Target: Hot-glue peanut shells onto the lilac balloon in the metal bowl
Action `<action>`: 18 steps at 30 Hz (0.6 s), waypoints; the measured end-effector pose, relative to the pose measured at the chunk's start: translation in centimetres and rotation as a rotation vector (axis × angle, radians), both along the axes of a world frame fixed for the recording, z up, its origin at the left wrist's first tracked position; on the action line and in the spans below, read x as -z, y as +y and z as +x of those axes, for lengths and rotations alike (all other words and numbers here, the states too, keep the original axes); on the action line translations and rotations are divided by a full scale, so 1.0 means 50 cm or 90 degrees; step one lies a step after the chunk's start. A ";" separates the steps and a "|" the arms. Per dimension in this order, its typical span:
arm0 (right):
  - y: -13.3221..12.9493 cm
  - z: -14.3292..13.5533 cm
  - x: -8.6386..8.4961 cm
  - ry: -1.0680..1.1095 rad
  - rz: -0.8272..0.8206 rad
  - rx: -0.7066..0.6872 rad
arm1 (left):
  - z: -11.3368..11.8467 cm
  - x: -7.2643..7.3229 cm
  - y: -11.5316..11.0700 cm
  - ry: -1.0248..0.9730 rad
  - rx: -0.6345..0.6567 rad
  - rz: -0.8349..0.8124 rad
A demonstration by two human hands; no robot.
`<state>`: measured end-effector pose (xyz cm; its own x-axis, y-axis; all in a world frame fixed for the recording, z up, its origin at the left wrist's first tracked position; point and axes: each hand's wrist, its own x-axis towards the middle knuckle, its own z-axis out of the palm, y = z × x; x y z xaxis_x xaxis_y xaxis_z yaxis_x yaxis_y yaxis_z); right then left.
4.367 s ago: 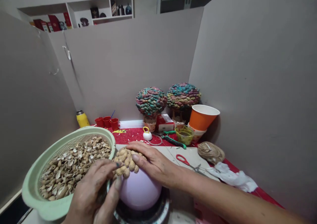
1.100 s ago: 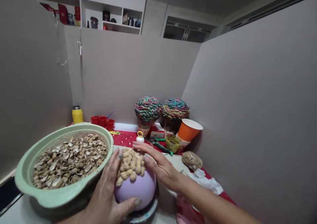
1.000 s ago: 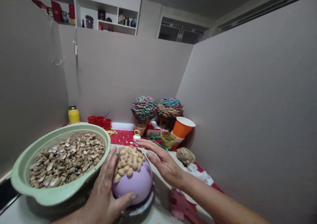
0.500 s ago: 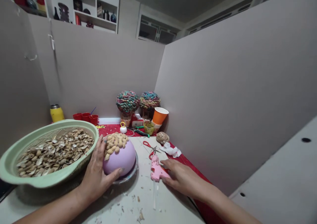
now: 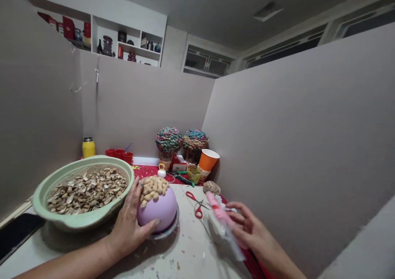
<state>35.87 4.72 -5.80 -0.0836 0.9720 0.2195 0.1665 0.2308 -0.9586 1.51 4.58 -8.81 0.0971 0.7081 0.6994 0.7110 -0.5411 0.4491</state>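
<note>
My left hand (image 5: 131, 219) grips a smooth lilac ball (image 5: 159, 211) from its left side, fingers up the far side and thumb across the front. Peanuts in their shells (image 5: 153, 189) cover the top of the ball. It rests in a shallow round dish (image 5: 174, 225), mostly hidden beneath it. In my right hand (image 5: 247, 225) is a pink glue gun (image 5: 219, 209), lifted off the table and smeared by motion. A clear glue stick (image 5: 236, 244) sticks out of its back end. Red-handled scissors (image 5: 198, 205) lie open between the ball and the gun.
A green colander (image 5: 41, 207) full of empty nutshells stands at left, beside a dark phone (image 5: 18, 233). Behind are red cups (image 5: 119, 154), a yellow bottle (image 5: 89, 148), two colourful topiaries (image 5: 168, 140), an orange cup (image 5: 209, 159) and a twine ball (image 5: 212, 187). Grey partitions enclose the table.
My right hand has picked the glue gun up off the table and moved it to the right, tilting it. My left hand stays on the ball. The camera view has shifted.
</note>
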 end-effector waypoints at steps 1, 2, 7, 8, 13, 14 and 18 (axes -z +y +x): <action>-0.002 -0.001 -0.018 0.131 -0.014 0.012 | 0.000 0.000 0.000 -0.001 -0.001 0.001; -0.003 -0.006 -0.035 0.241 -0.008 0.022 | 0.000 0.001 0.000 -0.001 -0.003 0.004; 0.010 -0.072 -0.075 0.418 -0.022 -0.040 | -0.005 0.013 0.013 0.009 -0.018 0.029; 0.018 -0.088 -0.073 0.414 -0.039 -0.052 | -0.007 0.016 0.016 0.008 -0.019 0.035; 0.070 -0.148 -0.055 0.429 -0.053 -0.097 | -0.011 0.024 0.020 0.027 -0.017 0.048; 0.079 -0.157 -0.051 0.432 -0.052 -0.105 | -0.012 0.024 0.018 0.029 -0.018 0.051; 0.103 -0.186 -0.020 0.445 -0.059 -0.109 | -0.011 0.026 0.013 0.015 -0.014 0.059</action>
<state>26.57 9.86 -4.83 -0.1065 0.9750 0.1949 -0.5236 0.1117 -0.8446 0.98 5.22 -10.10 0.0993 0.6423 0.7600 0.7328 -0.5639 0.3808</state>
